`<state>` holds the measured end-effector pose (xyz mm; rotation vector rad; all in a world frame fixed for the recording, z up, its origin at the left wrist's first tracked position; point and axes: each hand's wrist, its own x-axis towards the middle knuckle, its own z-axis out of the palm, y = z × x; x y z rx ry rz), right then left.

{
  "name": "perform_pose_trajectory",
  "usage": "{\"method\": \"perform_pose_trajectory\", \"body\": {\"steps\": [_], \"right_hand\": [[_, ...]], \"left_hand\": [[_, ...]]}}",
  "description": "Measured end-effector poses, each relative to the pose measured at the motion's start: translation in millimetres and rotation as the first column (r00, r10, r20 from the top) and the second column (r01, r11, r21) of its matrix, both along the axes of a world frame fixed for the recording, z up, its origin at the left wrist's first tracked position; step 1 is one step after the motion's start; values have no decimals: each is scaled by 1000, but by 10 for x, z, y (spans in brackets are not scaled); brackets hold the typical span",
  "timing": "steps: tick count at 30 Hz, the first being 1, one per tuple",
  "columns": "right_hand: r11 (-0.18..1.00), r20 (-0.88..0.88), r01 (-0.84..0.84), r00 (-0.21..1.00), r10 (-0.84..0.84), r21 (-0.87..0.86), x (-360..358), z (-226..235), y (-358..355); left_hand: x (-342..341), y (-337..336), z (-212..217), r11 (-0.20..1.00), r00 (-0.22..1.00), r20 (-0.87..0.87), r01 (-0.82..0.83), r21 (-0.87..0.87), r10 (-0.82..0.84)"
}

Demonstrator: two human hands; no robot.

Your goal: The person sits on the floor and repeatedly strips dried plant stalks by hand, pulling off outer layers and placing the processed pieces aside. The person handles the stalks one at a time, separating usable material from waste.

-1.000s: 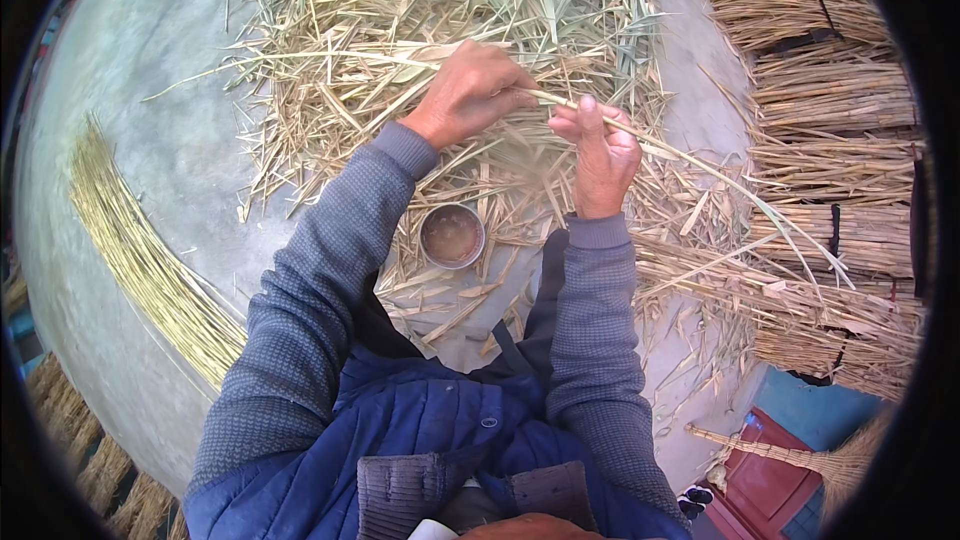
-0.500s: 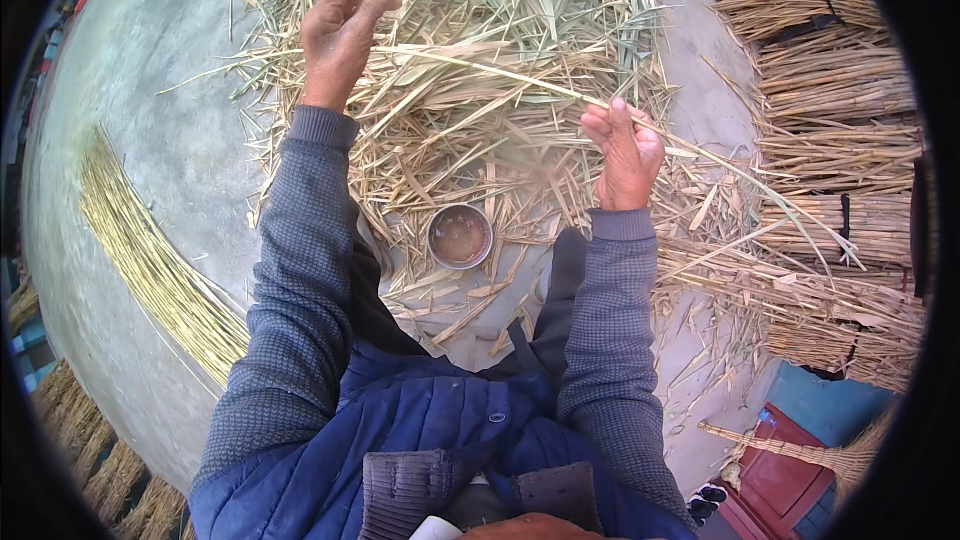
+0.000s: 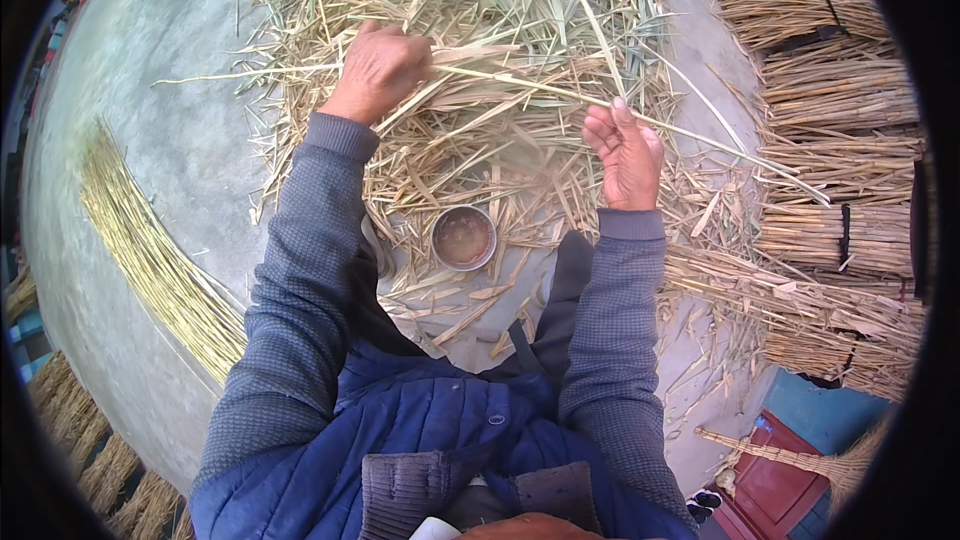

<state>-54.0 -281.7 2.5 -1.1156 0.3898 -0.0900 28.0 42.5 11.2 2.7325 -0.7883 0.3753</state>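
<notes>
My left hand (image 3: 378,70) is closed around the leafy end of a long dry reed stalk (image 3: 520,88) above a big heap of straw and leaf husks (image 3: 480,30). The stalk runs to the right, where my right hand (image 3: 625,155) pinches it between thumb and fingers; its thin bare end sticks out past that hand toward the right. A small round metal bowl (image 3: 464,237) with brownish contents sits on the ground between my forearms, among fallen husk pieces.
A neat row of stripped yellow stalks (image 3: 150,250) lies on the concrete at the left. Tied reed bundles (image 3: 840,70) are stacked along the right side. A red box (image 3: 775,480) and a small broom (image 3: 790,455) sit at the lower right.
My left hand moved up and left away from the right hand along the stalk, then came partly back toward the middle. The right hand stayed near the same spot holding the stalk.
</notes>
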Motion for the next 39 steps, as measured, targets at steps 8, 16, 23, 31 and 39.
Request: {"method": "perform_pose_trajectory", "body": {"steps": [8, 16, 23, 31, 39], "right_hand": [[1000, 23, 6, 1000, -6, -7, 2, -32, 63], [996, 29, -92, 995, 93, -16, 10, -68, 280], [991, 9, -127, 992, 127, -47, -48, -42, 455], [992, -11, -120, 993, 120, -48, -74, -180, 413], [987, -76, -141, 988, 135, -79, -93, -210, 341]], "left_hand": [[-1, 163, -124, 999, 982, -189, 0, 54, 10], [-217, -492, -216, 892, 908, -338, 76, -446, -246], [-261, -732, -312, 742, 862, -399, -40, -669, -313], [-186, -673, -98, 464, 695, -637, -467, -753, -334], [99, -139, -287, 964, 928, -302, -253, -76, 220]]}}
